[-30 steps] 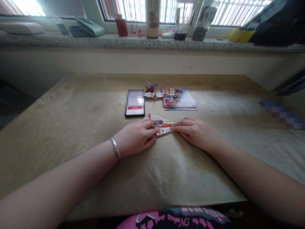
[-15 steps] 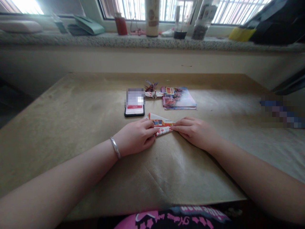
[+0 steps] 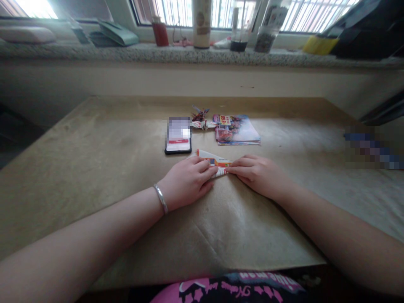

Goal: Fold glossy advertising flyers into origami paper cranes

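Note:
A small folded paper (image 3: 222, 161), white with orange and red print, lies on the table between my hands. My left hand (image 3: 192, 179), with a silver bangle at the wrist, covers its left part, the fingers close together and pressed on the fold. At the paper's narrow right end, my right hand (image 3: 257, 173) holds the tip with its fingers together; the thumb is mostly hidden. Just beyond my left hand lies a phone (image 3: 178, 147) with a lit, partly blurred screen.
Behind the paper stand folded paper figures (image 3: 202, 120), beside a stack of printed sheets (image 3: 241, 130). A blurred-out item (image 3: 375, 149) lies at the right table edge. Bottles, including a red one (image 3: 160, 33), line the stone windowsill (image 3: 126, 54) at the back.
My left hand has slid to the right along the paper, covering more of its lower printed flap. My right hand stays at the tip.

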`<state>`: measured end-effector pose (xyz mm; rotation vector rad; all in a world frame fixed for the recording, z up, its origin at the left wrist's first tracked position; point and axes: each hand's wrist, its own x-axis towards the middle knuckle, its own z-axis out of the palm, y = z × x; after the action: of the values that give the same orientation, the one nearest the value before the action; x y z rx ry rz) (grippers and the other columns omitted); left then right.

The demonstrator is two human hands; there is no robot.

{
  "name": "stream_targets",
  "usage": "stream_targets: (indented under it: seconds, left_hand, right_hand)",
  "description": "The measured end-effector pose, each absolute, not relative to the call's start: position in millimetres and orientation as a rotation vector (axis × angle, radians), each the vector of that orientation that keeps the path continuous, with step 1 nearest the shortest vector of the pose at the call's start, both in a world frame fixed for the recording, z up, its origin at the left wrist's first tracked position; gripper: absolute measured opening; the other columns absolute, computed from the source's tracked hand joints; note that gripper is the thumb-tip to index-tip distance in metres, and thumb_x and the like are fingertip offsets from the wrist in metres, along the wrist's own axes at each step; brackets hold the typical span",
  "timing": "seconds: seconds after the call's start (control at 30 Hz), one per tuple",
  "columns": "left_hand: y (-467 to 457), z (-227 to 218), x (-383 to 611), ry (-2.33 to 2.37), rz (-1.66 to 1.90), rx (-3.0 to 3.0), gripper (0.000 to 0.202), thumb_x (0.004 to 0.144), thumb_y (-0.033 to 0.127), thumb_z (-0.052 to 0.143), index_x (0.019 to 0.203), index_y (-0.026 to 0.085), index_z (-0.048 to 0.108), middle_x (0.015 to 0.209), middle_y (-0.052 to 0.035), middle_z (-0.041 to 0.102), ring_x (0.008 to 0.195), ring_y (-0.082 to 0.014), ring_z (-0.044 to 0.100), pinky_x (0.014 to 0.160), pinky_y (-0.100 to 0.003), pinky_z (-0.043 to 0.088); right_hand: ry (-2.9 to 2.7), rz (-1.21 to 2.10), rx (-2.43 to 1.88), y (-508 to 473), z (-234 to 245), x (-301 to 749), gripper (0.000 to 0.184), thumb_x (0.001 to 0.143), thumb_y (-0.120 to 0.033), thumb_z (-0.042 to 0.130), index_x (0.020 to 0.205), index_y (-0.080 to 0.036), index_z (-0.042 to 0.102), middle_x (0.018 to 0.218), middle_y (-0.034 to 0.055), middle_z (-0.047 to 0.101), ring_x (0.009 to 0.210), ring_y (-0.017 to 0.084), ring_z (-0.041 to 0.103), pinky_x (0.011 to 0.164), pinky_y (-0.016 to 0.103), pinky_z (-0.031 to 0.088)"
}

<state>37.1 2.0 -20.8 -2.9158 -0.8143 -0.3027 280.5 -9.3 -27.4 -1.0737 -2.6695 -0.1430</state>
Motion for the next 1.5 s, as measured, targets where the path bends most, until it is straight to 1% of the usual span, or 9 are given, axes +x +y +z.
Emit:
stream_targets:
  seconds: [0.1,0.23,0.47,0.67,0.77,0.93,1.1,1.33,1.5]
  left_hand:
    - [1,-23,38,-0.82,-0.285,-2.903,0.035,0.092,0.032,0.044,0.12,0.016,0.057,0.102,-0.0097,0.06,0.098,-0.0242,0.054,0.093,-0.043,0.047]
    - [0,-24,39,-0.843,-0.294,-2.889,0.033,0.092,0.031,0.043,0.117,0.017,0.059,0.101,-0.0096,0.06,0.098,-0.0239,0.053,0.095,-0.044,0.045]
    - [1,-23,42,-0.837,-0.326,-2.851,0.031,0.094,0.028,0.039,0.111,0.017,0.062,0.094,-0.0085,0.061,0.093,-0.0216,0.055,0.093,-0.042,0.046]
    - [0,-24,41,-0.849,-0.297,-2.841,0.032,0.095,0.028,0.038,0.115,0.018,0.06,0.098,-0.0087,0.061,0.096,-0.0229,0.055,0.093,-0.043,0.047]
    - [0,-24,40,-0.848,-0.291,-2.85,0.032,0.095,0.028,0.038,0.116,0.018,0.06,0.099,-0.0085,0.061,0.097,-0.0231,0.054,0.092,-0.042,0.048]
    - [1,-23,41,-0.862,-0.291,-2.847,0.031,0.094,0.028,0.04,0.115,0.018,0.06,0.099,-0.0084,0.061,0.097,-0.0232,0.054,0.092,-0.041,0.048]
    - [0,-23,42,-0.859,-0.295,-2.855,0.032,0.094,0.028,0.039,0.116,0.018,0.06,0.098,-0.0082,0.061,0.097,-0.0228,0.054,0.091,-0.04,0.049]
    - [0,-23,40,-0.862,-0.29,-2.855,0.032,0.094,0.028,0.039,0.116,0.018,0.06,0.099,-0.008,0.062,0.097,-0.0228,0.055,0.092,-0.041,0.048]
    - [-1,-24,40,-0.877,-0.291,-2.864,0.033,0.095,0.028,0.038,0.117,0.018,0.06,0.1,-0.0084,0.062,0.098,-0.023,0.055,0.092,-0.042,0.048]
  right_hand:
    - [-2.675,-0.132,-1.084,-9,-28,281,0.027,0.093,-0.023,0.047,0.108,-0.024,0.069,0.101,0.0034,0.071,0.091,0.018,0.061,0.077,0.029,0.049]
    - [-2.665,-0.134,-1.093,-9,-28,281,0.026,0.092,-0.022,0.048,0.107,-0.025,0.07,0.098,0.0029,0.071,0.09,0.019,0.061,0.076,0.029,0.048]
    - [-2.668,-0.169,-1.06,-10,-27,281,0.025,0.092,-0.022,0.049,0.106,-0.025,0.07,0.096,0.0028,0.071,0.087,0.017,0.061,0.073,0.027,0.046]
    - [-2.661,-0.198,-1.224,-9,-22,285,0.023,0.092,-0.024,0.048,0.098,-0.024,0.071,0.089,0.0034,0.07,0.08,0.016,0.062,0.068,0.026,0.044]
    - [-2.659,-0.172,-1.248,-9,-20,290,0.023,0.091,-0.023,0.05,0.099,-0.027,0.071,0.089,0.0021,0.07,0.08,0.015,0.062,0.067,0.025,0.043]
    - [-2.637,-0.203,-1.187,-9,-21,292,0.023,0.09,-0.023,0.051,0.099,-0.027,0.072,0.09,0.003,0.07,0.081,0.016,0.059,0.067,0.026,0.043]
    - [-2.638,-0.16,-1.172,-7,-23,290,0.025,0.087,-0.02,0.052,0.098,-0.027,0.073,0.09,0.0036,0.07,0.081,0.017,0.057,0.069,0.027,0.043]
    - [-2.605,-0.1,-1.266,-9,-19,290,0.023,0.085,-0.023,0.054,0.092,-0.028,0.075,0.089,0.0022,0.07,0.08,0.016,0.06,0.068,0.027,0.044]
    - [-2.574,-0.063,-1.398,-9,-17,296,0.023,0.082,-0.022,0.055,0.089,-0.031,0.075,0.09,-0.0004,0.07,0.078,0.014,0.063,0.063,0.025,0.043]
